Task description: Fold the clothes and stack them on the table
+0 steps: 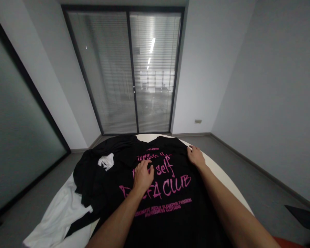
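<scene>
A black T-shirt (167,189) with pink lettering lies spread over a round white table, its neckline towards the far edge. My left hand (144,175) rests on the lettering, fingers loosely bent and thumb apart, covering some of the words. At the shirt's far right side, by the sleeve, my right hand (197,157) touches the cloth edge with its fingers slightly spread. No cloth is visibly pinched in either hand. The shirt's lower part runs out of view between my forearms.
Left of the shirt are a heap of black clothing (89,175), a crumpled white cloth (107,161) and a white garment (58,210) hanging over the edge. The white table (222,174) curves along the right. Beyond stand glass doors (155,103) with blinds.
</scene>
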`<act>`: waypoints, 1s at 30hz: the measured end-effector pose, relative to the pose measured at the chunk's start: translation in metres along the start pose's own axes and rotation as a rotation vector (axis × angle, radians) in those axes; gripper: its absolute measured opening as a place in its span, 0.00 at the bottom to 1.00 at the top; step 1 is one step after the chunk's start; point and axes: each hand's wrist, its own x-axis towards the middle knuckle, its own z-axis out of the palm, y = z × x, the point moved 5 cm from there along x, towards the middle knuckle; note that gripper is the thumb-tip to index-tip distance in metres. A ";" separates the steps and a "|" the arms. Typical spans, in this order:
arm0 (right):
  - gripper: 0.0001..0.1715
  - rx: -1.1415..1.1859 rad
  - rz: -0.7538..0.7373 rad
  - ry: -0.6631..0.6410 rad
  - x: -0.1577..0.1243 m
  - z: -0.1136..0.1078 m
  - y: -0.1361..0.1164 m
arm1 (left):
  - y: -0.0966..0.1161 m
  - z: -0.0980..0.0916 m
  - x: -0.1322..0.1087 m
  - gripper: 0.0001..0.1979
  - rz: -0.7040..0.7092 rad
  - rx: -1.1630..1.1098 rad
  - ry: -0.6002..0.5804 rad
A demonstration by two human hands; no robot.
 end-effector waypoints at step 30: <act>0.23 -0.262 0.114 -0.029 -0.088 -0.043 0.068 | -0.144 -0.100 0.007 0.16 -0.443 -0.071 -0.065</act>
